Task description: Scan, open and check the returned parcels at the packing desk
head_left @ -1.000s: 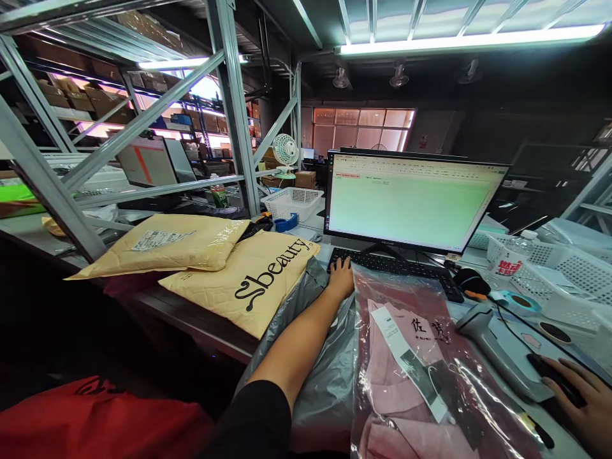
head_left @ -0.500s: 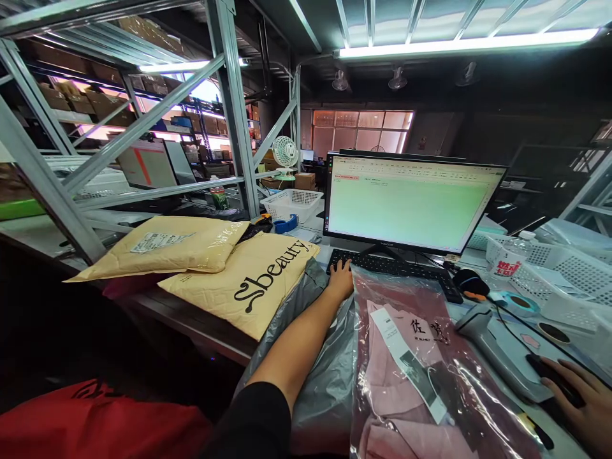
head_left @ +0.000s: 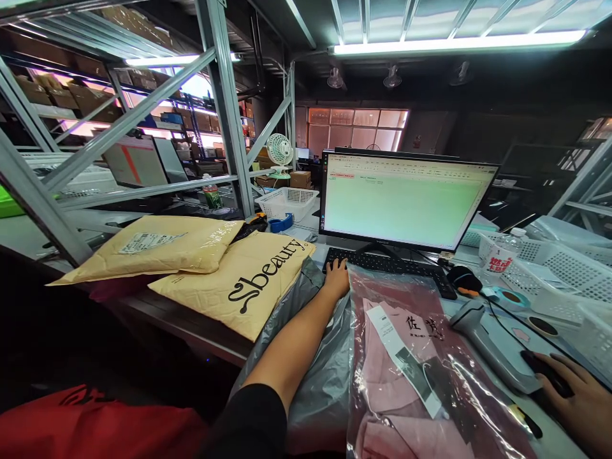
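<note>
My left hand [head_left: 337, 280] rests at the left end of the black keyboard [head_left: 415, 270], its fingers apart on the keys. At the right edge, my right hand [head_left: 576, 395] is curved over a black computer mouse [head_left: 547, 373]. Between my arms lies a clear plastic bag [head_left: 456, 389] with a folded pink garment [head_left: 382, 382] and a paper tag [head_left: 394, 347] inside. A grey plastic mailing bag [head_left: 325, 376] lies beneath it and under my left forearm. Beside the mouse is a grey barcode scanner [head_left: 492, 350]. The monitor [head_left: 401, 204] shows a pale green sheet.
Two yellow padded envelopes [head_left: 268, 280] overlap at left, near the table edge. White baskets [head_left: 289, 203] stand behind and at right. A plastic bottle [head_left: 502, 255] and tape rolls [head_left: 509, 297] sit right of the keyboard. A metal rack post [head_left: 224, 115] rises at left.
The whole view has shifted slightly, with things appearing a little further left. Both hands stay in place, the left on the keyboard and the right on the computer mouse.
</note>
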Demonstrator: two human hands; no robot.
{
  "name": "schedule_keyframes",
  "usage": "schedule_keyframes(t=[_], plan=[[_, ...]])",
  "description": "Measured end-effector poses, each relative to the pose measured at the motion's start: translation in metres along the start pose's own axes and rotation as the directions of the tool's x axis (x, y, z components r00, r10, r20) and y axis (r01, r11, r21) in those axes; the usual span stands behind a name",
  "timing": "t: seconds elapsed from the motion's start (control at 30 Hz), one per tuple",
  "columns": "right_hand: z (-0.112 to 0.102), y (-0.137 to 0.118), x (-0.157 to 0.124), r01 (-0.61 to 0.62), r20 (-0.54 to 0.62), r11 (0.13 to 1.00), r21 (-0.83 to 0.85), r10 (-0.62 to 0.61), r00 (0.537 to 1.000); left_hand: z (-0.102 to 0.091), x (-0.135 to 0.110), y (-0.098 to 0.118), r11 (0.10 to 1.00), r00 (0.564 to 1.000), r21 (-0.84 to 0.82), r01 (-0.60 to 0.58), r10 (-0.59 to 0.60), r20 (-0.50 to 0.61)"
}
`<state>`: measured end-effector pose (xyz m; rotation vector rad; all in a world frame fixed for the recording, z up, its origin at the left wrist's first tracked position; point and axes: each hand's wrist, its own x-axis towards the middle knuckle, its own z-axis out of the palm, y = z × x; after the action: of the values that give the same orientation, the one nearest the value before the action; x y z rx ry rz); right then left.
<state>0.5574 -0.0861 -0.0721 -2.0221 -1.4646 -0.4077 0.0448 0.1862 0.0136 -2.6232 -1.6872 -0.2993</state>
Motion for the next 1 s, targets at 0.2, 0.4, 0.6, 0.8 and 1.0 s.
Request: schedule_keyframes(t=[0.2, 0.4, 0.6, 0.8, 1.0], plan=[[-0.019, -0.02, -0.004, -0.053, 0.104, 0.997, -0.061, 0.06, 0.993, 0.004, 0.003, -0.001, 1.0, 1.0, -0.02, -0.004, 0.004, 0.011], [-0.024, -0.027, -0.006, -0.029, 0.114, 0.993, -0.116, 0.043, 0.993, 0.004, 0.003, -0.002, 1.0, 1.0, -0.025, -0.007, 0.008, 0.016], [-0.023, -0.027, -0.004, -0.022, 0.106, 0.994, -0.103, 0.033, 0.994, 0.003, 0.002, 0.0, 1.0, 1.0, -0.016, 0.001, -0.001, 0.014], [-0.023, -0.023, -0.005, -0.006, 0.11, 0.995, -0.097, 0.017, 0.994, 0.002, 0.001, 0.0, 1.0, 1.0, -0.017, 0.0, 0.0, 0.01], [-0.021, -0.022, -0.007, 0.013, 0.089, 0.988, -0.153, 0.001, 0.996, 0.002, 0.0, 0.0, 1.0, 1.0, -0.014, -0.003, 0.003, -0.005]])
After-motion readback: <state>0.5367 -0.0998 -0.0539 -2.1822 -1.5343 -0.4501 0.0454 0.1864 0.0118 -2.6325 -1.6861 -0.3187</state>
